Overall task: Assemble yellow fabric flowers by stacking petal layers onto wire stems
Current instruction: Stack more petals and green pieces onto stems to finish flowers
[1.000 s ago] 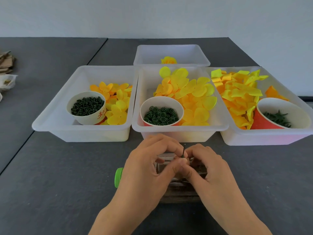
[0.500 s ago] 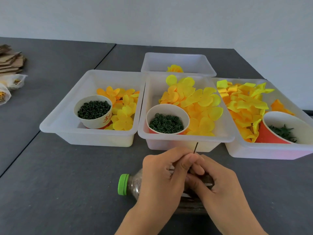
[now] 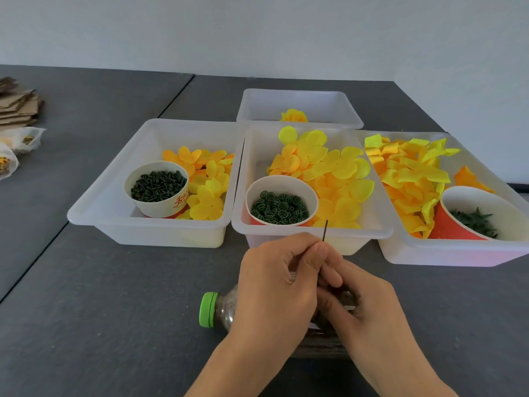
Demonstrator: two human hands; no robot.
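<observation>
Left grip: the left hand [image 3: 274, 285] pinches the wire stem [image 3: 325, 230] between thumb and forefinger, other fingers curled.
Right grip: the right hand [image 3: 363, 308] has its fingertips curled in against the lower stem just under the left pinch; whether it clamps the wire cannot be told.
Stem axis: near upright, bare tip pointing up and away from the person, free above the pinch.
Below the hands: a bottle [image 3: 221, 310] with a green cap lies on its side on the worktop [image 3: 100, 325].
Nearest supply: the middle tray [image 3: 315, 233] stands just beyond the stem tip, holding a cup of green rings [image 3: 280, 209] and large yellow petals [image 3: 340, 173].
Other supplies: left tray [image 3: 143, 224] with small petal layers [image 3: 204, 181]; right tray [image 3: 458, 253] with folded petals [image 3: 412, 170].
Judgement: both hands are about equally near the middle tray; threading would run down the stem's long axis from the tip.
</observation>
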